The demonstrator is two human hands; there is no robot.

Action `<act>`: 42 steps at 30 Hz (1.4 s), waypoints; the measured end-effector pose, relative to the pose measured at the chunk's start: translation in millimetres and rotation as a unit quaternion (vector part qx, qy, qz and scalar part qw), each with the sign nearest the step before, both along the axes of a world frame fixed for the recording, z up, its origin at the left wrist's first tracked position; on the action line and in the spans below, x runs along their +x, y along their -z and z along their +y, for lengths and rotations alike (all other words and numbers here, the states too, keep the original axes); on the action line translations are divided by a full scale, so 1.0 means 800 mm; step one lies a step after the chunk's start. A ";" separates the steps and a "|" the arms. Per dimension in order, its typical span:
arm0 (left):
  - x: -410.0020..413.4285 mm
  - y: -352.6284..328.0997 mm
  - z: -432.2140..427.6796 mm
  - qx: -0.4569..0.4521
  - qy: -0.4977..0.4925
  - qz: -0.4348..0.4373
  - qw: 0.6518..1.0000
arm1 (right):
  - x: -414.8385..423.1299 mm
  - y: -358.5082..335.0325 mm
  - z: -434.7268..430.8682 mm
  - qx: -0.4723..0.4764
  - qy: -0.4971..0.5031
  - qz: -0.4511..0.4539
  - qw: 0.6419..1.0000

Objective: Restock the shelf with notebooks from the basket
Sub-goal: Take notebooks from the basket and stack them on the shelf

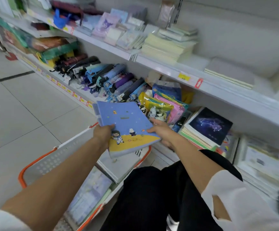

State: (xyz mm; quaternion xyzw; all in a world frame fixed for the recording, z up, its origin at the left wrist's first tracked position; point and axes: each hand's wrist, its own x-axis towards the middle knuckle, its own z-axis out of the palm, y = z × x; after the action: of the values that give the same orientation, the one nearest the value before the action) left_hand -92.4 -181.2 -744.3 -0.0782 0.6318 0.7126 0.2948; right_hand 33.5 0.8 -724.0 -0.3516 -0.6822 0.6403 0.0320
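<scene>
A stack of blue notebooks (127,124) with a cartoon astronaut and a yellow band on the cover hangs in the air above the basket (52,159), in front of the bottom shelf. My left hand (103,133) grips its left edge, thumb on the cover. My right hand (162,132) holds its right edge, thumb on top and fingers underneath. The white basket with orange rim stands on the floor and holds more pale notebooks (88,194). On the bottom shelf to the right lies a pile of notebooks topped by a dark constellation cover (210,125).
Folded umbrellas (102,79) and colourful plastic packets (162,104) fill the bottom shelf to the left of the notebook pile. The upper shelf (168,67) carries pastel notebook stacks. My knees in black trousers (160,194) are beside the basket. Tiled floor lies to the left.
</scene>
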 end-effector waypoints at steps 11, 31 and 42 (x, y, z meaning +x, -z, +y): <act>0.061 -0.111 0.132 0.028 0.021 0.211 0.977 | 0.109 -0.151 0.089 0.019 0.055 0.123 0.991; 0.084 -0.265 0.424 0.034 0.341 0.382 0.858 | 0.171 -0.241 0.310 -0.012 0.419 0.185 0.889; 0.032 -0.224 0.499 -0.085 0.467 0.497 0.726 | 0.168 -0.179 0.395 0.297 0.360 0.010 0.884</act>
State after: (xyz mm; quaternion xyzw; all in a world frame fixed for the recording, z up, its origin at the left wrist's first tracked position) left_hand -66.9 218.4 -565.0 0.5675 0.7025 0.3647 0.2267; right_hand 167.9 316.6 -581.0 -0.5404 -0.6666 0.3555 0.3704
